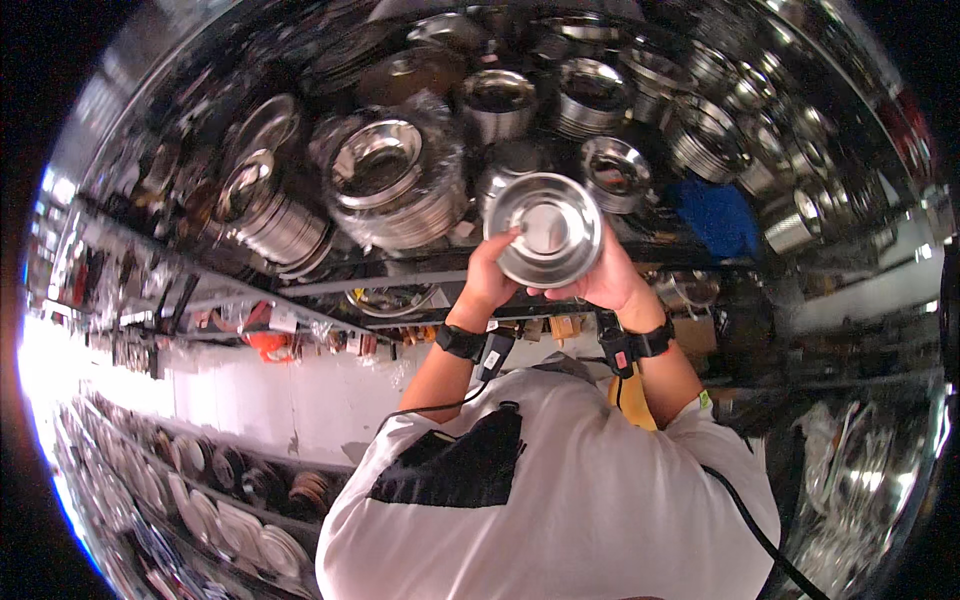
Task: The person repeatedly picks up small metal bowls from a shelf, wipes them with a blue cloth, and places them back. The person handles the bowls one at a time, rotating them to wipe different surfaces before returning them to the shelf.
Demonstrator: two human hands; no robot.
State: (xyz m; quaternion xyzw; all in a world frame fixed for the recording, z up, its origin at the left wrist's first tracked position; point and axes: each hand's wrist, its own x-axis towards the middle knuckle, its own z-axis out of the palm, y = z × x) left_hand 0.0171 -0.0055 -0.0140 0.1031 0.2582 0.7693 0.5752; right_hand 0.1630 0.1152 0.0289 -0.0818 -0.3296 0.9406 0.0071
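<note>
A round, shiny stainless steel bowl (546, 229) is held in front of me, its inside facing up toward the camera. My left hand (491, 271) grips its left side, with the thumb over the rim. My right hand (609, 276) supports the bowl from below and along its right side; most of those fingers are hidden behind it. Just beyond are a smaller steel bowl on a stack (616, 169) and a wide stack of steel bowls in clear plastic wrap (397, 180).
Shelves hold more stacked metalware, including a leaning stack (274, 225) at the left and one (705, 139) at the right. A blue cloth or bag (716, 217) lies near the shelf edge (322, 286). White plates (240, 529) stand on a lower-left rack.
</note>
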